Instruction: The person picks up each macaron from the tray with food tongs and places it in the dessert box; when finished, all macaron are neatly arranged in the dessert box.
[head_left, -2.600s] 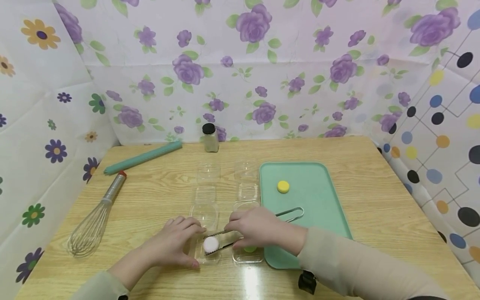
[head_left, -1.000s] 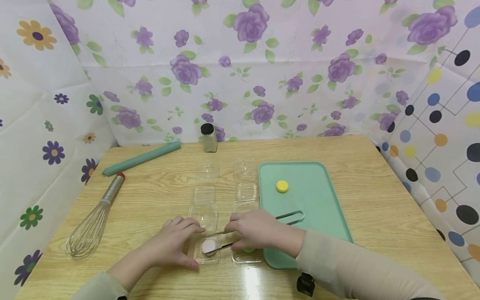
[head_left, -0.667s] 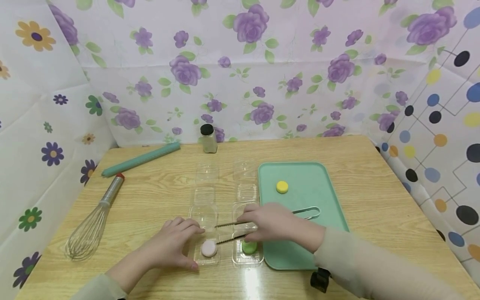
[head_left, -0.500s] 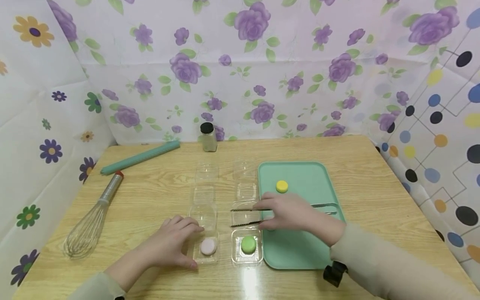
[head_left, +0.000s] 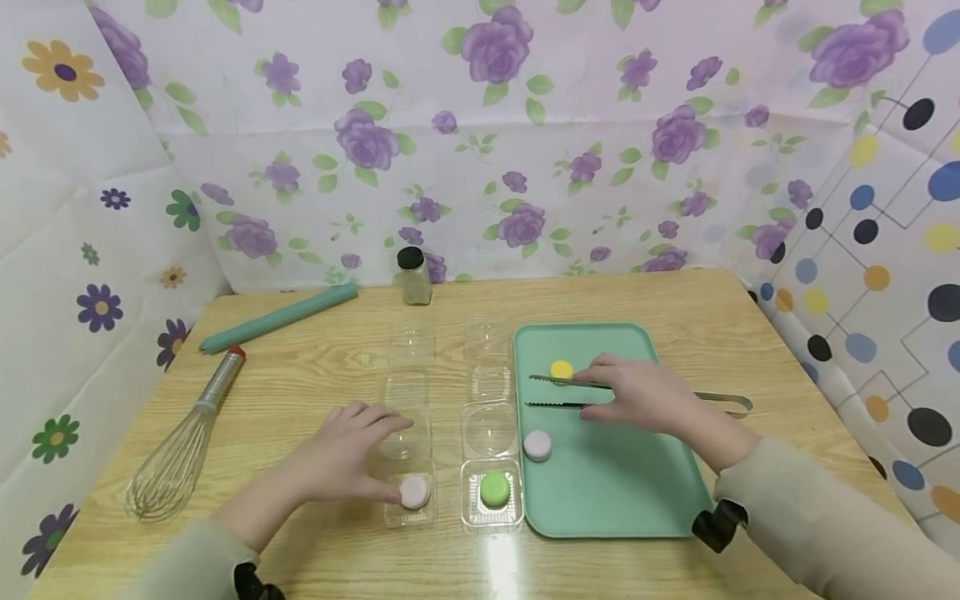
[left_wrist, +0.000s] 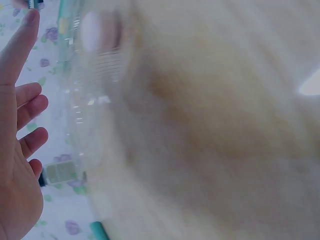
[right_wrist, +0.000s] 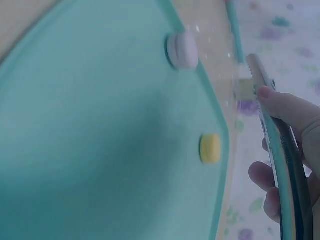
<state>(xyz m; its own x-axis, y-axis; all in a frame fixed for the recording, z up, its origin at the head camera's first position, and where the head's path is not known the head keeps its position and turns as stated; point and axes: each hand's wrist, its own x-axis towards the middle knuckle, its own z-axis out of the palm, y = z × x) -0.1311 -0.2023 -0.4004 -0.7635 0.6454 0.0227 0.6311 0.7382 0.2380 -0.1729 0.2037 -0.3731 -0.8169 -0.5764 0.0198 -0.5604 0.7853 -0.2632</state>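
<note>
My right hand (head_left: 633,393) holds metal tongs (head_left: 720,400) above the green tray (head_left: 615,492), their arms spread apart with nothing between them. Under the tong tips a yellow macaron (head_left: 561,371) sits on the tray, partly covered. A lilac macaron (head_left: 537,446) lies at the tray's left edge. My left hand (head_left: 341,454) hovers with extended fingers over the left clear plastic box (head_left: 408,518); whether its thumb touches the box or the pale pink macaron (head_left: 414,492) inside cannot be told. A green macaron (head_left: 495,489) rests in the right clear box (head_left: 491,521).
Both boxes have their lids (head_left: 489,429) folded back, and more clear plastic containers (head_left: 411,342) stand behind. A whisk (head_left: 187,442) and a green rolled item (head_left: 279,318) lie at left. A black-capped jar (head_left: 414,277) stands at the back near the flowered cloth.
The tongs let go of the pale pink macaron in the left box. My right hand carried them right and back over the tray. My left hand lifted slightly, its fingers shifting.
</note>
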